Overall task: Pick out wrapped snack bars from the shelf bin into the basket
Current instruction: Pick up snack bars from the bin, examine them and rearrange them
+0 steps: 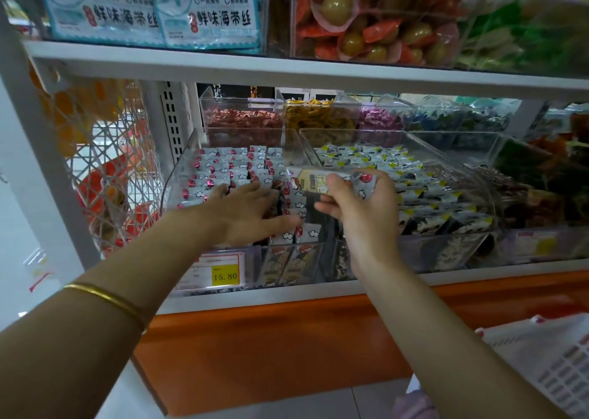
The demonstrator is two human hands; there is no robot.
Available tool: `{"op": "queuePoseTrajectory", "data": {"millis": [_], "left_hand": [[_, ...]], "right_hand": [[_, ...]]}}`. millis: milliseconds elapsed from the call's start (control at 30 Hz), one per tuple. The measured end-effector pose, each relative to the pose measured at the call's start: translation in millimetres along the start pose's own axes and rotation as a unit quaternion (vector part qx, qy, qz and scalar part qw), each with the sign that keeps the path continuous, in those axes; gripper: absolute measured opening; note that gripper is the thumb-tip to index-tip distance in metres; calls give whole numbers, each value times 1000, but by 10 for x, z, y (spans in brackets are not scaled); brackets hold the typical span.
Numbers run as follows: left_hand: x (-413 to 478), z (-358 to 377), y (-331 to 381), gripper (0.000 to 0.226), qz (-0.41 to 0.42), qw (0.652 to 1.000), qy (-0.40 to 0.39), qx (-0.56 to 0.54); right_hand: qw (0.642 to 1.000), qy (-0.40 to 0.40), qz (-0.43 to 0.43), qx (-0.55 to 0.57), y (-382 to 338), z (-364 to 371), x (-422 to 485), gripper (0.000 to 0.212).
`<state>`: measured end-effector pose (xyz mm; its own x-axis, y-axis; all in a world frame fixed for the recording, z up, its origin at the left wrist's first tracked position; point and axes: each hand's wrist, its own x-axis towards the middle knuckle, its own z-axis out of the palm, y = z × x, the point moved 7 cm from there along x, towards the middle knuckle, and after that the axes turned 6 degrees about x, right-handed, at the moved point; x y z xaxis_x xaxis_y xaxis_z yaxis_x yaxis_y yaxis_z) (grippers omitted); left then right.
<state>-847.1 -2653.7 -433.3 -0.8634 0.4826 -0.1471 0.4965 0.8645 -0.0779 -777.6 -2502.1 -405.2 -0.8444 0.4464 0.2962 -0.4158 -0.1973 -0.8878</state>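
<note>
The clear plastic shelf bin (pixel 178 176) sits just at 9 o'clock from the middle of the view. It is packed with wrapped snack bars (pixel 223 170) standing in neat rows, their silvery-white wrappers printed with clouds and a round red mark. One snack bar (pixel 331 179) is held above the bin's 3 o'clock edge, lying crosswise with its yellow back label showing, pinched in the right hand (pixel 360 211). At 4 o'clock, a white and red perforated edge may be the basket (pixel 548 364).
</note>
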Motion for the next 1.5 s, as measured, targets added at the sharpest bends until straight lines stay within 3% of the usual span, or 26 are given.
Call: {"op": "queuePoseTrajectory", "data": {"millis": [100, 267, 400, 533, 667, 800, 967, 1100, 1300, 1500], "left_hand": [[-53, -24, -42, 110, -7, 1000, 17, 21], [-116, -35, -70, 75, 0, 997, 79, 6], [-181, -39, -73, 63, 22, 991, 124, -40], [-254, -37, -107, 55, 7, 985, 159, -63], [-291, -14, -107, 57, -1, 982, 178, -59], [-308, -12, -107, 60, -2, 983, 173, -56], [-348, -37, -126, 66, -11, 983, 180, -35], [-381, -43, -229, 69, -47, 980, 186, -45], [-383, -57, -276, 65, -50, 980, 177, -69], [-414, -73, -221, 77, -45, 981, 172, -79]], "right_hand": [[1000, -14, -1, -11, 0, 19, 2, 26], [993, -56, -30, -98, -42, 111, -5, 25], [963, -102, -97, -228, -160, 299, 39, 23], [899, -188, -154, -365, -196, 605, 183, 24], [806, -288, -149, -495, -35, 876, 382, 31], [747, -324, -134, -565, 196, 1064, 486, 42], [659, -382, -107, -639, 490, 1226, 480, 35], [672, -388, -81, -625, 465, 1200, 494, 18], [621, -426, -89, -652, 553, 1241, 470, 32], [663, -417, -95, -615, 473, 1244, 576, 34]]}}
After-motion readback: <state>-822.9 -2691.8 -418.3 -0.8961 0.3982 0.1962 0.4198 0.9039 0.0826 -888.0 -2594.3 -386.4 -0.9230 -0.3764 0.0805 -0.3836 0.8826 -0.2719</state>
